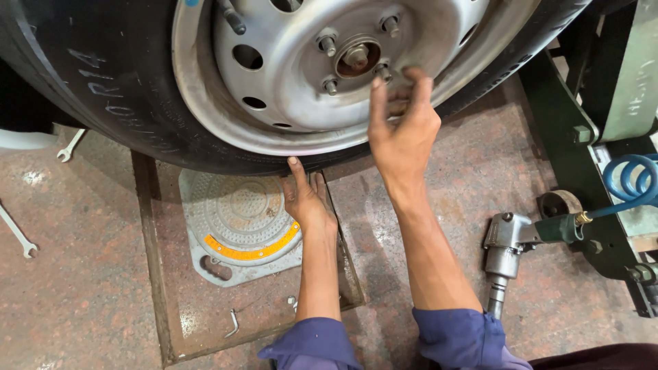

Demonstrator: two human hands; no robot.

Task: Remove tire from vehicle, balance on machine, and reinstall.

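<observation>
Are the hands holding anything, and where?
Left hand steadies the tyre at its bottom edge; right hand fingers a wheel nut.

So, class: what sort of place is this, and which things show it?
Probably a vehicle repair or tyre workshop: a car wheel with exposed studs, an air impact wrench on a coiled hose, and spanners on the floor.

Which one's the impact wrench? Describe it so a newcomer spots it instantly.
Start at the big steel wheel the right hand touches, then look down-right to the floor by the green frame. The impact wrench lies there: a grey metal gun on a coiled blue air hose, unlike the flat spanners far left.
</observation>
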